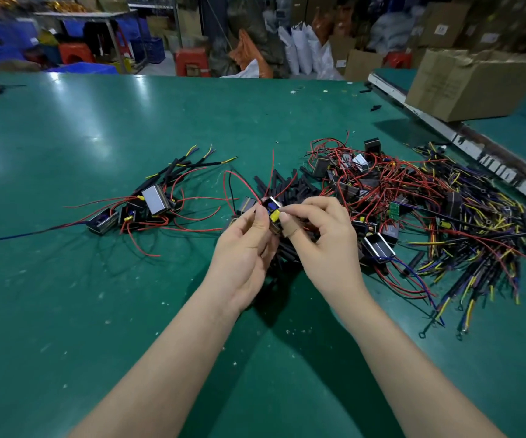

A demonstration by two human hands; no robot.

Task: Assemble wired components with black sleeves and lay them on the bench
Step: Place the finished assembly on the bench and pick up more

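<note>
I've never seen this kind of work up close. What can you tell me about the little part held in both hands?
The part is a small boxy component with a metal-looking frame, a blue piece and a yellow block on its face. Thin red wires rise from it and arc away. It is held above the green bench, tilted, pinched between the left hand and the right hand. The right thumb wears tan tape. Its underside is hidden.

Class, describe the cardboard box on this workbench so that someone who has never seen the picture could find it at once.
Start from the green bench and follow its far right edge, past the tangled heap of wired parts, to the white-edged strip. The cardboard box sits just beyond it, on the neighbouring surface. It is the only large plain brown carton up at bench height; the other boxes are stacked in the background.
</note>
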